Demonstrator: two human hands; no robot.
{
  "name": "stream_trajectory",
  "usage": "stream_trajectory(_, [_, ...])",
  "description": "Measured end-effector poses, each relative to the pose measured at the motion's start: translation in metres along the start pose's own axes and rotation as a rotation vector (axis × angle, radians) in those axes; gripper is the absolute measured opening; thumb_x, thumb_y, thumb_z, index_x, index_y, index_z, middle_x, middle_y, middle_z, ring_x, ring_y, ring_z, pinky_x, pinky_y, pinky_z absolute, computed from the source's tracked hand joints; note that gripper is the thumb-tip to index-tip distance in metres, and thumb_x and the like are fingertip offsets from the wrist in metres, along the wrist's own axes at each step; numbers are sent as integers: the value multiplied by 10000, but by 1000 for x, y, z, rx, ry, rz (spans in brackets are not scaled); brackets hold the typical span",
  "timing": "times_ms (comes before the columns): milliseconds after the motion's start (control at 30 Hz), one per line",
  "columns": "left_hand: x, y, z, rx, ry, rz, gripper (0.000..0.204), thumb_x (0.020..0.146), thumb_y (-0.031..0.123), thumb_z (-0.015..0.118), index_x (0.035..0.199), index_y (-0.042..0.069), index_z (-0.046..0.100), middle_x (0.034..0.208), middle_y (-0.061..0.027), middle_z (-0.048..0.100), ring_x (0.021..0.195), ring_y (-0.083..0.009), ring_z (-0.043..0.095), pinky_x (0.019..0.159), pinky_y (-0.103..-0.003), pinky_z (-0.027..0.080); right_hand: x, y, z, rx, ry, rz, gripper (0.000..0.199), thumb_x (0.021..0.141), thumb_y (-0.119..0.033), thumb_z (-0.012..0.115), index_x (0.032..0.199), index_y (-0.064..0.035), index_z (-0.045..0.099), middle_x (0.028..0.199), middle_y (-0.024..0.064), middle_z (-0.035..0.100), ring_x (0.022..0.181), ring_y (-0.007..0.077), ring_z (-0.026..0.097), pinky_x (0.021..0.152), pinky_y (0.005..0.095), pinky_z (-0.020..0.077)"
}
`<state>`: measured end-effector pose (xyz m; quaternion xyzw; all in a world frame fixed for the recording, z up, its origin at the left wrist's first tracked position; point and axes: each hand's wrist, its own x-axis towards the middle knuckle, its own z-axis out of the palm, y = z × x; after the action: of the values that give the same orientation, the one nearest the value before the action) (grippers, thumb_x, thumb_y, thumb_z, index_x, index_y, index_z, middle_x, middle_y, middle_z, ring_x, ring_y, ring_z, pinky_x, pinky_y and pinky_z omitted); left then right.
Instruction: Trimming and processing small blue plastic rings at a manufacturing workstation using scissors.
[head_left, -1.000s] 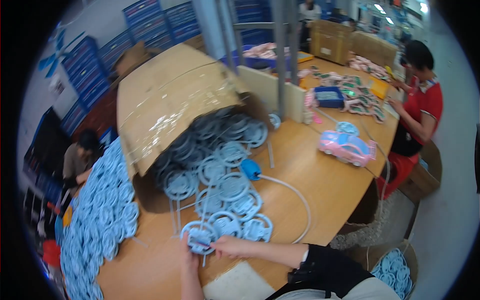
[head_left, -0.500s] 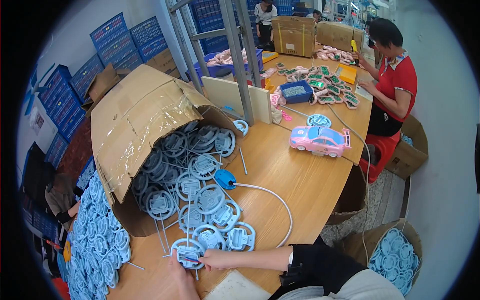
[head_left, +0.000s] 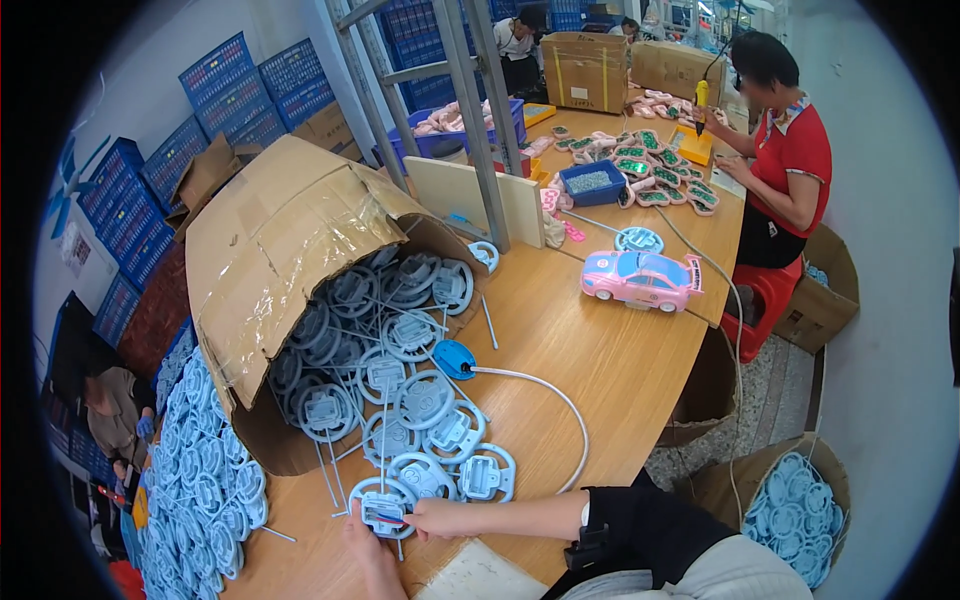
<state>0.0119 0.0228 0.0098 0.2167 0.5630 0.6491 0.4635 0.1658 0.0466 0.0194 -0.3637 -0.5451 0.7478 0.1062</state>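
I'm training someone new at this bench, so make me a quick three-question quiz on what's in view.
1. True or false: the pink toy car stands on the wooden table.
2. Where is the left hand on the nearest blue toy wheel? A) upper right, B) lower left, C) upper left.
3. What spills from the tipped carton?

Key: 1. True. 2. B. 3. Light blue wheel-shaped parts.

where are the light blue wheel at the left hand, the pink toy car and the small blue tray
Light blue wheel (head_left: pixel 381 505): head view, on its central hub.
Pink toy car (head_left: pixel 634 290): head view, on its near side.
Small blue tray (head_left: pixel 599 197): head view, on its near wall.
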Motion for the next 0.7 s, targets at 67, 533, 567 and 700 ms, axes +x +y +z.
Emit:
stream_trajectory(67, [-1,0,2,1,2,3,218,830,227,473,826,15,525,737,-65,582,626,-140,560,552,-262,456,5,5,0,-90,51,-63,421,851,-328,362,618,-4,498,397,4,321,309,110,276,297,278,213])
stream_trajectory(533, [-8,6,8,-105,-47,14,186,837,218,447,882,46,501,802,-45,553,711,-131,545,619,-267,447,5,3,-3,-49,-1,-58,415,854,-314,371,610,-4,500,411,7,343,322,102,282,307,268,210])
stream_trajectory(567, [-7,6,6,-93,-56,19,186,838,218,445,881,46,501,805,-44,550,711,-131,543,624,-265,445,5,3,-4,-14,-25,-33,415,855,-313,370,611,-4,498,409,4,339,322,99,279,305,264,205])
stream_trajectory(700, [-5,3,3,-126,-90,9,184,838,216,449,893,47,494,803,-46,547,708,-135,543,615,-270,447,5,4,-3,-14,-13,-40,418,855,-316,371,606,-5,496,406,1,334,318,96,275,303,261,201])
